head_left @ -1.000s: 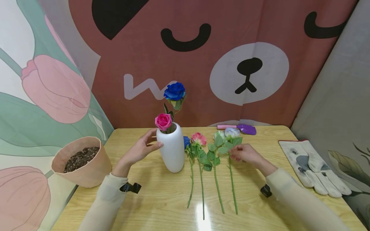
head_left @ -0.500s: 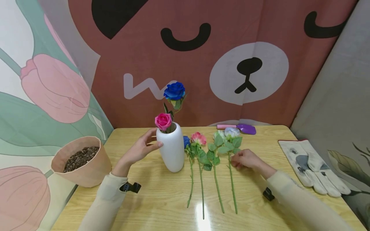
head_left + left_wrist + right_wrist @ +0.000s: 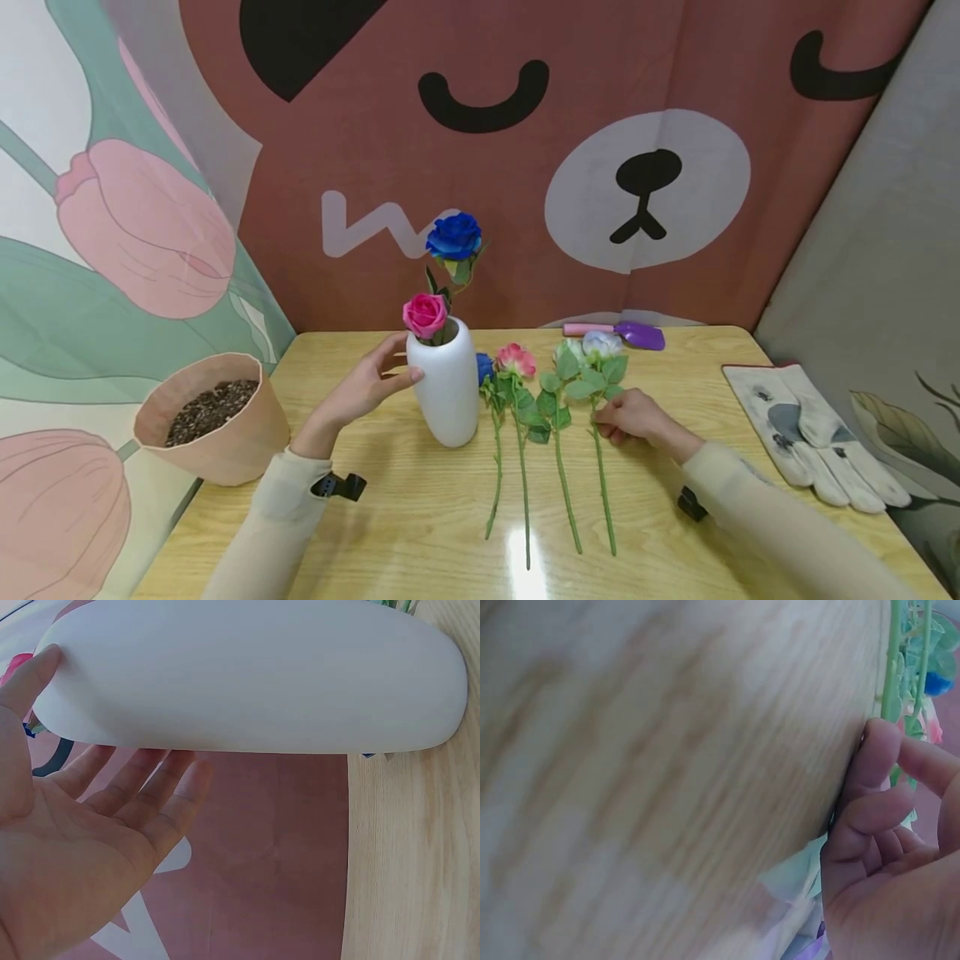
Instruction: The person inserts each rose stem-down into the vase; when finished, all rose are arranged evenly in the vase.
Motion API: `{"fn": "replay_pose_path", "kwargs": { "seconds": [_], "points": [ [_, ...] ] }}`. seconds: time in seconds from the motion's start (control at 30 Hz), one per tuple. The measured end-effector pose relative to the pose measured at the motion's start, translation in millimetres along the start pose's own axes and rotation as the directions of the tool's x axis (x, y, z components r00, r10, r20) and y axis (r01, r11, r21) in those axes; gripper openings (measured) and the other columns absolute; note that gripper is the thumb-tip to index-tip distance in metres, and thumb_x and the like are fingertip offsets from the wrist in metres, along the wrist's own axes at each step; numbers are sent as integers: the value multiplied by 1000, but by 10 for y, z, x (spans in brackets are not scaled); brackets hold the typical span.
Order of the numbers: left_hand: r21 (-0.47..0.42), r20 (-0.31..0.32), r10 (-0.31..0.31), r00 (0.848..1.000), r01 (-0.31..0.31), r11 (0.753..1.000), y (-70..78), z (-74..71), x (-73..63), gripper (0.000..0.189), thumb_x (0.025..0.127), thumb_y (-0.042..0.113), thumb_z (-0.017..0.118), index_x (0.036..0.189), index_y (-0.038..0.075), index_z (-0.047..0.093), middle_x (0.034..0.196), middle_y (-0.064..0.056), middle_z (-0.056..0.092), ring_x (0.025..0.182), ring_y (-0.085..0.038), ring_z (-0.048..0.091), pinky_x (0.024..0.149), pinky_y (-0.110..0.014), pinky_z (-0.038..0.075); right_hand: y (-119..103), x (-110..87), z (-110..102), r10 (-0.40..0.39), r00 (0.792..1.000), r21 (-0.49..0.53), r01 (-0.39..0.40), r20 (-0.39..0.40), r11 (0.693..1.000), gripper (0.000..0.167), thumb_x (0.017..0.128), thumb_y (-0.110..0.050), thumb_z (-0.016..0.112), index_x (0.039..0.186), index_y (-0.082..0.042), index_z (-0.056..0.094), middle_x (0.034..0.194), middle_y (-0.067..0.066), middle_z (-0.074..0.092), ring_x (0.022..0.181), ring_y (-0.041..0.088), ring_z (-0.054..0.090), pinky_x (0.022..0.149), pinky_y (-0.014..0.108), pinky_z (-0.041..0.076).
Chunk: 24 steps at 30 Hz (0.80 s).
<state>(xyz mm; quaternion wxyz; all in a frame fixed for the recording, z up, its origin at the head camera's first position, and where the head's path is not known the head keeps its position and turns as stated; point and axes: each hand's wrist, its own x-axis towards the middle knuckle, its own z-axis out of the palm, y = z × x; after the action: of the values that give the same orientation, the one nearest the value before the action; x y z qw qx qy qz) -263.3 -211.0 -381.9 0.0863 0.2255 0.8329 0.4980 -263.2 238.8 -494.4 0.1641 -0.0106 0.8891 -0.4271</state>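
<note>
In the head view, the left hand (image 3: 367, 387) holds the white vase (image 3: 447, 400) near its mouth, thumb on the near side and fingers reaching round behind. The vase stands on the table (image 3: 405, 533), left of the middle, with a pink rose (image 3: 424, 315) and a taller blue rose (image 3: 453, 236) in it. To its right four flowers lie side by side, stems toward the person: a dark blue flower (image 3: 484, 367) partly behind the vase, a coral flower (image 3: 516, 360), a white flower (image 3: 567, 354) and a pale blue flower (image 3: 602, 344). The right hand (image 3: 637, 414) has its fingertips on the last one's stem, just below the leaves. A trowel (image 3: 641, 336) lies behind the flower heads. A pot (image 3: 258, 442) of soil (image 3: 212, 412) is at the left, white gloves (image 3: 817, 433) at the right, and a bear curtain (image 3: 480, 175) hangs behind.

In the left wrist view, the thumb touches the vase wall near the mouth while the four fingers pass behind it; the vase is between them.

In the right wrist view, thumb and forefinger meet at a green stem, the other fingers curled. The stem is mostly covered there, but they appear to pinch it. Leaves and petals crowd the right edge, and purple shows at the bottom.
</note>
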Motion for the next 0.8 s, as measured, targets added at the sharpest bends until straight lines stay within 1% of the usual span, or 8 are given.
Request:
{"fn": "replay_pose_path", "kwargs": {
  "seconds": [0.13,0.37,0.47,0.67,0.8],
  "points": [
    [8,-1,3,1000,-3,1000,-3,0,5,62,97,39,65,151,31,35,155,-4,40,141,-39,44,106,-59,47,-10,17,12,17,1000,-17,-18,-20,1000,26,93,-27,69,80,-5,73,70,3,71,57,13,66,50,24,50],
    [11,-3,1,1000,-1,1000,-4,0,11,62,97,39,65,151,31,35,155,-4,40,142,-38,43,107,-59,47,-35,24,18,38,999,-30,-39,-25,999,26,92,-28,71,78,-6,73,67,3,70,55,13,65,47,24,47],
    [15,-4,1,1000,-1,1000,7,-4,10,62,96,40,65,151,32,35,155,-3,40,142,-38,43,107,-59,46,-47,18,7,56,998,-18,-57,-29,998,25,91,-27,71,78,-7,73,66,2,70,56,12,65,46,23,45],
    [18,-5,-2,1000,2,1000,19,-4,5,63,96,40,65,151,31,35,156,-4,39,142,-39,43,107,-59,46,-23,13,-21,57,998,45,-56,-17,997,20,90,-23,71,87,-2,73,67,2,71,57,10,67,47,23,45],
    [19,-1,-5,1000,5,1000,23,1,3,64,96,41,65,151,31,35,156,-4,39,142,-39,43,107,-59,47,28,7,-34,53,999,67,-51,-15,996,18,90,-19,70,90,-1,72,70,3,71,60,11,68,51,23,49]
  ]
}}
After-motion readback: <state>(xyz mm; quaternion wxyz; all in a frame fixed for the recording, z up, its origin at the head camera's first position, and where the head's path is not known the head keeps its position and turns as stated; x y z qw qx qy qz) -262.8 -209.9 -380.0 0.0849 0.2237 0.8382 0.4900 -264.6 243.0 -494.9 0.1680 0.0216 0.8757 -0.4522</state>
